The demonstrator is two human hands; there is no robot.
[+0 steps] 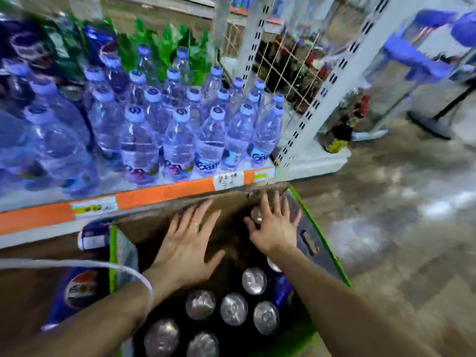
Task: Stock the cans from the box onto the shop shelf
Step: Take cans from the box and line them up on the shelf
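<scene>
Both hands' fingers (277,202) spread open over box (313,238), cans (253,280).

Cans (233,312) in box (319,243), shelf (164,193) behind, water bottles (180,135) on shelf

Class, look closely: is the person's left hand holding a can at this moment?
No: the left hand lies spread with straight fingers over the brown cardboard inside the box, apart from the cans.
</scene>
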